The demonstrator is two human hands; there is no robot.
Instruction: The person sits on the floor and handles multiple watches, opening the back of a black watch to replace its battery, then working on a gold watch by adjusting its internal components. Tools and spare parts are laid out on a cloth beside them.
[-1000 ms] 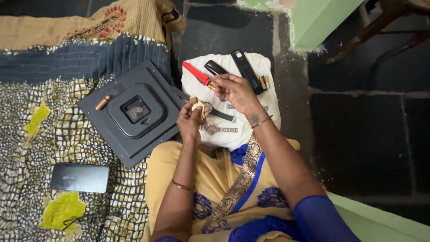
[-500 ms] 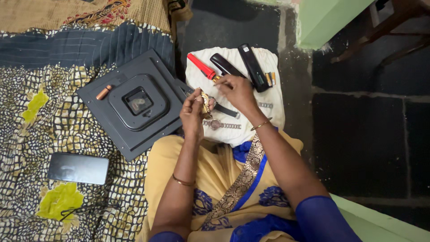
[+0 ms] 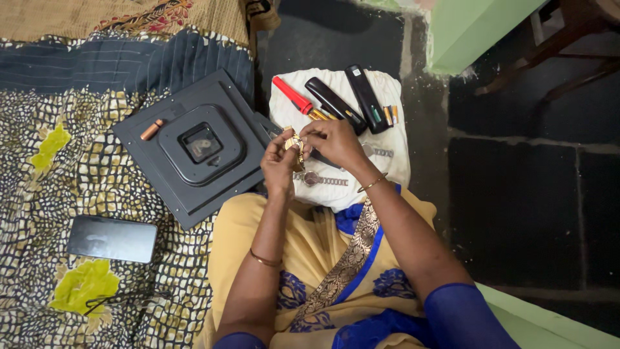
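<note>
My left hand (image 3: 279,165) and my right hand (image 3: 334,141) meet over a white cloth (image 3: 394,161) on my lap and together pinch a small gold wristwatch (image 3: 296,145). Just below the hands a second wristwatch with a metal band (image 3: 318,179) lies flat on the cloth. Along the cloth's far edge lie a red-handled tool (image 3: 292,95), two black cases or remotes (image 3: 336,103) (image 3: 365,97) and several small batteries (image 3: 387,115).
A square black wall clock (image 3: 194,147) lies face down on the patterned bedspread (image 3: 39,187) to the left, a copper battery (image 3: 152,129) resting on it. A dark phone (image 3: 112,238) lies nearer me. A green wall corner (image 3: 478,32) and dark stone floor (image 3: 516,194) are on the right.
Both hands have kept working the gold watch, lifting it slightly above the cloth. The view has shifted a little; other objects stay where they were.
</note>
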